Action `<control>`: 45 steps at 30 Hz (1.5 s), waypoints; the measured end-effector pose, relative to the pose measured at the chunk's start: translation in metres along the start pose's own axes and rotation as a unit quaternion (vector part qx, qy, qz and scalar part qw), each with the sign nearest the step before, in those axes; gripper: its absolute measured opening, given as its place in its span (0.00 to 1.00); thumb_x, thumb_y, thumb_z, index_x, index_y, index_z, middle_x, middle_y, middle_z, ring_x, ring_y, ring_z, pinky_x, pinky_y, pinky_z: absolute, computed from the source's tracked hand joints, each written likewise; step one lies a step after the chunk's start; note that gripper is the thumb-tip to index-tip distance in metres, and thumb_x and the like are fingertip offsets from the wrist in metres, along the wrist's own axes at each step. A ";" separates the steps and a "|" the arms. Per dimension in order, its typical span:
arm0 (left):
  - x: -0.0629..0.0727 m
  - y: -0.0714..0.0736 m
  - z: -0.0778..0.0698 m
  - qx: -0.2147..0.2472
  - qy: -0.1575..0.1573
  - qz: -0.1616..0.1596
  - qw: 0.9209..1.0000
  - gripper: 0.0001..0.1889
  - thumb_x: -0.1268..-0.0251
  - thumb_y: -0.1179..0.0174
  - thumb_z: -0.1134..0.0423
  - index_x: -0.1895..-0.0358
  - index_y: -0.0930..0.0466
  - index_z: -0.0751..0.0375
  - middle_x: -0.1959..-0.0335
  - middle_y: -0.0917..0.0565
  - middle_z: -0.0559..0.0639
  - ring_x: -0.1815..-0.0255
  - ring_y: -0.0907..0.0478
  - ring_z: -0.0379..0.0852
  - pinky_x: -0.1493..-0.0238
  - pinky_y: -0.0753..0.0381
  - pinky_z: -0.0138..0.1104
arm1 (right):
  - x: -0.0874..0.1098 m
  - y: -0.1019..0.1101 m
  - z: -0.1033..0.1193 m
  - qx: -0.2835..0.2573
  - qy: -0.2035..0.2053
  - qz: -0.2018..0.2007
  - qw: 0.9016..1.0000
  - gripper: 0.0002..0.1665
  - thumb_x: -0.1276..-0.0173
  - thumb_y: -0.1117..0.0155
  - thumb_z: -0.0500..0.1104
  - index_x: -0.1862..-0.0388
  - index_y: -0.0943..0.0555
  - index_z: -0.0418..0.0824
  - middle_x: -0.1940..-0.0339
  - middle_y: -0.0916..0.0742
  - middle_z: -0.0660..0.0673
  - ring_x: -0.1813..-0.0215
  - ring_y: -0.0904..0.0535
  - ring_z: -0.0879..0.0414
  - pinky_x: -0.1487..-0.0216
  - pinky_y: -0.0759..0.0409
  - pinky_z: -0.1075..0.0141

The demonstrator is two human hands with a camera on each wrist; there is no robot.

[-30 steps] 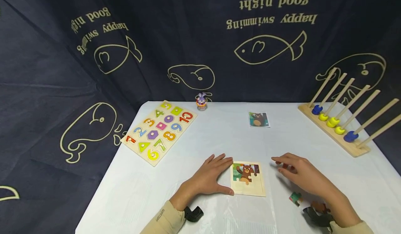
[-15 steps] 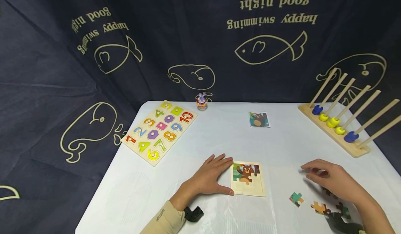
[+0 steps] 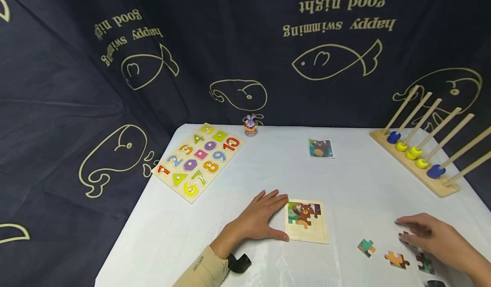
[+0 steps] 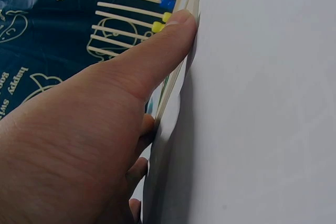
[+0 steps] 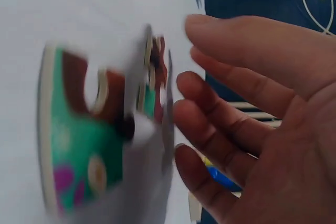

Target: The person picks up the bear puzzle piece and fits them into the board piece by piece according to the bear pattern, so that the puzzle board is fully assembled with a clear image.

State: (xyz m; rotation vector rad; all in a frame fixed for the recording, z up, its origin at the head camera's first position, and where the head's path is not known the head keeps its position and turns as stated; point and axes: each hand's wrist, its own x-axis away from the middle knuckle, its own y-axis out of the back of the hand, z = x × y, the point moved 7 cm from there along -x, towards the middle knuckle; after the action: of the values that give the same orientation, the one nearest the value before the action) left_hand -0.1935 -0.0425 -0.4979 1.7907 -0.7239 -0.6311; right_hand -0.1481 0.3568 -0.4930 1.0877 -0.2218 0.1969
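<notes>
My left hand [image 3: 257, 218] rests along the left side of a square wooden puzzle board [image 3: 312, 234], thumb at the near corner, fingers spread at the far one. In its tray, joined pieces form part of a bear picture [image 3: 304, 213]. At the right, my right hand [image 3: 437, 240] hovers with loosely bent fingers over a puzzle piece [image 3: 406, 237], which it partly covers. The right wrist view shows a gap between thumb and fingers, apart from a green-and-brown puzzle piece [image 5: 79, 135]. An orange-and-brown piece [image 3: 397, 259] and a green piece [image 3: 366, 247] lie to its left.
A small bear picture card [image 3: 321, 149] lies beyond the puzzle board. Far left is a number-and-shape peg board [image 3: 200, 166], with a purple rabbit figurine [image 3: 250, 126] at the back. A wooden rack [image 3: 406, 161] with upright rods and blue and yellow beads stands at the right.
My right hand has moved right and toward me, from beside the puzzle board to over the loose pieces, uncovering some of them. The left hand stays on the board's edge.
</notes>
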 end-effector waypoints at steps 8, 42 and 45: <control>-0.001 -0.001 -0.001 0.001 -0.003 -0.003 1.000 0.56 0.55 0.46 0.21 0.24 0.45 0.50 0.26 0.42 0.38 0.24 0.54 0.44 0.27 0.56 0.48 | 0.009 -0.015 -0.029 0.013 -0.016 0.017 1.000 0.39 0.52 0.22 0.50 0.47 0.23 0.26 0.56 0.22 0.35 0.55 0.25 0.37 0.55 0.21 0.48; -0.001 -0.001 -0.002 0.003 -0.003 -0.003 1.000 0.55 0.54 0.45 0.22 0.24 0.45 0.50 0.26 0.42 0.39 0.24 0.54 0.44 0.27 0.55 0.49 | -0.009 -0.015 0.079 -0.036 0.131 -0.010 0.991 0.22 0.47 0.24 0.41 0.51 0.16 0.48 0.62 0.21 0.54 0.65 0.28 0.65 0.67 0.23 0.70; 0.002 -0.001 0.002 -0.001 -0.002 -0.005 1.000 0.55 0.54 0.47 0.21 0.24 0.46 0.49 0.26 0.44 0.38 0.24 0.55 0.44 0.27 0.55 0.50 | -0.014 -0.020 0.091 -0.032 0.144 -0.007 0.989 0.22 0.47 0.24 0.42 0.51 0.16 0.49 0.62 0.22 0.55 0.66 0.28 0.65 0.67 0.23 0.70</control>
State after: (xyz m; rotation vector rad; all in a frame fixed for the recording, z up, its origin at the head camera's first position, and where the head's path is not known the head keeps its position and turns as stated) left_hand -0.1931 -0.0451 -0.4993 1.7919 -0.7176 -0.6418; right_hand -0.1632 0.2661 -0.4736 0.9837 0.0384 0.3284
